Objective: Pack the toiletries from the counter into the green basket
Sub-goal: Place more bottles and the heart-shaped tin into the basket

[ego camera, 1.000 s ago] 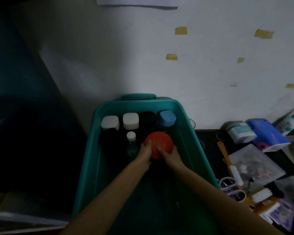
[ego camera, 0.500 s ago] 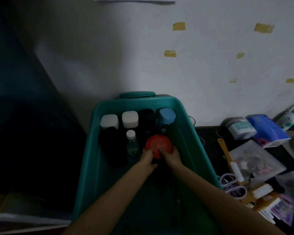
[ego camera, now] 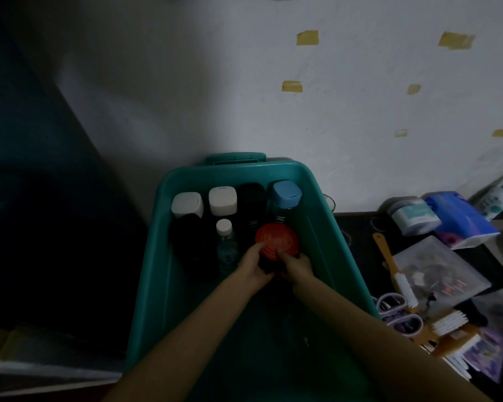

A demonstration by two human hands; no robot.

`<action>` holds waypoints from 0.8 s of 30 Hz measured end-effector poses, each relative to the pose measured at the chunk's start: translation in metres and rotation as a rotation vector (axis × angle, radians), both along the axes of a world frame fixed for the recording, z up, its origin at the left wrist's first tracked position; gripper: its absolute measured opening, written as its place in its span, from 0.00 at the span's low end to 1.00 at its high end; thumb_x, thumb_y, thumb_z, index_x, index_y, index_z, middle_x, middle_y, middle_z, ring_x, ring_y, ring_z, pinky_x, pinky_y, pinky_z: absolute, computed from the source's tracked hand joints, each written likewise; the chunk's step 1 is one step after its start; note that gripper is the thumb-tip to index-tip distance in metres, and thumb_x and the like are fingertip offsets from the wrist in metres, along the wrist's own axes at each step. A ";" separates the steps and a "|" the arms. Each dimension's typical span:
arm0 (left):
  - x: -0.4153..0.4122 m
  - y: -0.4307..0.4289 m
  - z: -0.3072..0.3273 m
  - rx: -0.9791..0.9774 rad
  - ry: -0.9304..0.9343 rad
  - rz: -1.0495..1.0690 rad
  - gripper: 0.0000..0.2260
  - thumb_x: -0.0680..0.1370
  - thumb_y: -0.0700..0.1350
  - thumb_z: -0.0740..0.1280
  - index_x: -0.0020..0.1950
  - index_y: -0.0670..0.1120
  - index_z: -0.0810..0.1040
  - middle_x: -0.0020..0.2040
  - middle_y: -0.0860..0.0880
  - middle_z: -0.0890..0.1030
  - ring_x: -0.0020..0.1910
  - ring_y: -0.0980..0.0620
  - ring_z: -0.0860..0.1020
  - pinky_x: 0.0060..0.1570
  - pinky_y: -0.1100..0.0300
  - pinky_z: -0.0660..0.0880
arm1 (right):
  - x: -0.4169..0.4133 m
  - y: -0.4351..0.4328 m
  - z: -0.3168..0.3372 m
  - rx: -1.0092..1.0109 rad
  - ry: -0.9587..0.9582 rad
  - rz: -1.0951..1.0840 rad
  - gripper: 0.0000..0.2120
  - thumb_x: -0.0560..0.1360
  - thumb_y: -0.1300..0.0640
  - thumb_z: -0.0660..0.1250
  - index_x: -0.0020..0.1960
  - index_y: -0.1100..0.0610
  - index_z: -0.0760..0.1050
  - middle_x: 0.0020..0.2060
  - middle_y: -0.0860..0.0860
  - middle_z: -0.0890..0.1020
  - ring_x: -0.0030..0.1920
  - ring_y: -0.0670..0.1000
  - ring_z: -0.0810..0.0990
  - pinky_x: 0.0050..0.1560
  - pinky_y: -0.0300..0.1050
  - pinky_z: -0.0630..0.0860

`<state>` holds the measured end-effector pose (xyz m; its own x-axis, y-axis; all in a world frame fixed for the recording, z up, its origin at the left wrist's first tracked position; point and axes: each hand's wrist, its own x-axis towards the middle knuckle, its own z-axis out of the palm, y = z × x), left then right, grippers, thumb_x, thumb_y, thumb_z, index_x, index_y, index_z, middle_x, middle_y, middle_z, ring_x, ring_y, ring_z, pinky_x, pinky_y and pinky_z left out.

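The green basket (ego camera: pixel 320 227) stands against the wall with several bottles upright along its far end: two white-capped ones (ego camera: pixel 187 205), a black one (ego camera: pixel 251 195), a blue-capped one (ego camera: pixel 285 194) and a small clear bottle (ego camera: pixel 224 232). In front of them is a dark jar with a red ribbed lid (ego camera: pixel 277 240). My left hand (ego camera: pixel 251 264) and my right hand (ego camera: pixel 295 266) both hold this jar low by its sides inside the basket.
On the dark counter to the right lie a white tub (ego camera: pixel 413 216), a blue pack (ego camera: pixel 459 219), a bottle (ego camera: pixel 500 198), a clear pouch (ego camera: pixel 436 274), a wooden-handled brush (ego camera: pixel 389 265), purple scissors (ego camera: pixel 395 310) and small brushes (ego camera: pixel 447 323).
Both hands have carried the red-lidded jar slightly farther and lower into the basket, closer to the row of bottles.
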<state>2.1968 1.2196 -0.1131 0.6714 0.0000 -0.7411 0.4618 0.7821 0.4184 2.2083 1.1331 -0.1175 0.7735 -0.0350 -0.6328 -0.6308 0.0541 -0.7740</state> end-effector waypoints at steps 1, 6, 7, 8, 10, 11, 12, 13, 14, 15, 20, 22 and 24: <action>0.000 0.000 0.001 -0.012 -0.005 0.004 0.19 0.81 0.42 0.59 0.71 0.40 0.68 0.68 0.37 0.72 0.67 0.40 0.70 0.59 0.50 0.71 | 0.000 0.000 0.000 -0.002 0.001 0.006 0.23 0.77 0.61 0.65 0.70 0.62 0.66 0.63 0.63 0.75 0.61 0.62 0.76 0.63 0.56 0.73; -0.002 -0.002 0.005 -0.060 -0.035 0.021 0.20 0.80 0.43 0.60 0.71 0.40 0.68 0.67 0.37 0.72 0.67 0.40 0.70 0.56 0.49 0.72 | 0.001 -0.001 -0.002 -0.014 0.004 0.025 0.23 0.77 0.60 0.65 0.71 0.61 0.66 0.62 0.62 0.76 0.60 0.61 0.76 0.58 0.54 0.75; -0.002 -0.002 0.004 -0.061 -0.038 0.027 0.20 0.80 0.44 0.61 0.71 0.41 0.68 0.67 0.37 0.72 0.67 0.40 0.71 0.56 0.49 0.72 | 0.001 -0.001 -0.002 -0.016 0.001 0.025 0.23 0.77 0.60 0.65 0.71 0.61 0.66 0.62 0.62 0.76 0.60 0.62 0.76 0.58 0.54 0.75; -0.002 -0.003 0.004 -0.058 -0.038 0.032 0.20 0.80 0.44 0.61 0.71 0.41 0.68 0.67 0.38 0.73 0.67 0.40 0.71 0.55 0.50 0.72 | 0.001 -0.001 -0.002 -0.014 0.000 0.027 0.23 0.77 0.61 0.65 0.71 0.61 0.66 0.63 0.62 0.75 0.61 0.61 0.76 0.60 0.54 0.74; -0.001 -0.002 0.004 -0.056 -0.047 0.032 0.20 0.80 0.44 0.61 0.71 0.41 0.69 0.66 0.38 0.73 0.66 0.40 0.71 0.55 0.49 0.72 | 0.001 -0.001 -0.001 -0.018 0.001 0.039 0.24 0.77 0.60 0.65 0.71 0.60 0.66 0.63 0.62 0.75 0.62 0.61 0.75 0.63 0.55 0.73; -0.001 -0.001 0.004 -0.061 -0.054 0.031 0.20 0.80 0.44 0.61 0.71 0.41 0.68 0.66 0.38 0.73 0.65 0.40 0.72 0.55 0.49 0.72 | 0.001 -0.001 -0.001 -0.022 -0.002 0.044 0.24 0.77 0.60 0.65 0.71 0.60 0.66 0.64 0.62 0.75 0.63 0.61 0.75 0.64 0.55 0.72; -0.001 -0.001 0.004 -0.066 -0.061 0.029 0.20 0.79 0.44 0.61 0.71 0.41 0.68 0.65 0.38 0.74 0.64 0.40 0.72 0.56 0.49 0.72 | 0.002 -0.001 -0.001 -0.022 -0.006 0.047 0.24 0.77 0.60 0.66 0.71 0.60 0.66 0.64 0.61 0.75 0.63 0.60 0.75 0.64 0.55 0.72; -0.002 -0.001 0.005 -0.069 -0.066 0.025 0.20 0.79 0.44 0.61 0.71 0.41 0.68 0.63 0.38 0.74 0.61 0.40 0.73 0.56 0.48 0.72 | 0.002 -0.002 -0.001 -0.018 -0.010 0.048 0.24 0.77 0.61 0.66 0.71 0.60 0.66 0.64 0.61 0.75 0.63 0.60 0.74 0.65 0.55 0.71; -0.003 -0.001 0.005 -0.067 -0.070 0.022 0.20 0.79 0.43 0.61 0.71 0.41 0.69 0.61 0.38 0.75 0.59 0.40 0.74 0.55 0.48 0.72 | 0.002 -0.002 -0.001 -0.013 -0.009 0.046 0.25 0.76 0.61 0.66 0.71 0.60 0.65 0.64 0.61 0.74 0.64 0.61 0.74 0.64 0.55 0.71; -0.004 -0.001 0.006 -0.062 -0.073 0.022 0.19 0.79 0.43 0.61 0.70 0.41 0.69 0.58 0.38 0.77 0.56 0.40 0.75 0.52 0.48 0.73 | 0.002 -0.003 -0.001 -0.011 -0.006 0.044 0.25 0.76 0.61 0.66 0.72 0.60 0.65 0.65 0.62 0.74 0.64 0.61 0.74 0.64 0.54 0.72; -0.006 -0.002 0.008 -0.001 -0.064 0.021 0.19 0.77 0.42 0.61 0.69 0.41 0.70 0.54 0.39 0.77 0.50 0.41 0.76 0.49 0.48 0.74 | 0.003 -0.004 0.001 0.016 0.015 0.042 0.25 0.76 0.62 0.66 0.71 0.61 0.65 0.63 0.62 0.75 0.61 0.61 0.76 0.56 0.52 0.74; -0.007 -0.004 0.009 0.040 -0.050 0.061 0.20 0.77 0.41 0.60 0.68 0.40 0.71 0.51 0.40 0.77 0.47 0.42 0.76 0.44 0.50 0.75 | 0.003 -0.004 0.003 0.022 0.030 0.046 0.25 0.76 0.62 0.67 0.71 0.62 0.65 0.63 0.63 0.75 0.61 0.62 0.76 0.54 0.52 0.75; -0.008 -0.004 0.007 0.076 -0.036 0.103 0.19 0.76 0.40 0.59 0.67 0.38 0.72 0.47 0.40 0.78 0.44 0.43 0.76 0.39 0.52 0.75 | 0.003 -0.004 0.005 0.025 0.040 0.038 0.24 0.76 0.63 0.66 0.70 0.62 0.65 0.62 0.63 0.76 0.60 0.62 0.76 0.52 0.53 0.76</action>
<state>2.1885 1.2151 -0.1060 0.6913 0.1250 -0.7116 0.3646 0.7900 0.4929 2.2115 1.1290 -0.1121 0.7483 0.0101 -0.6632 -0.6628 0.0489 -0.7472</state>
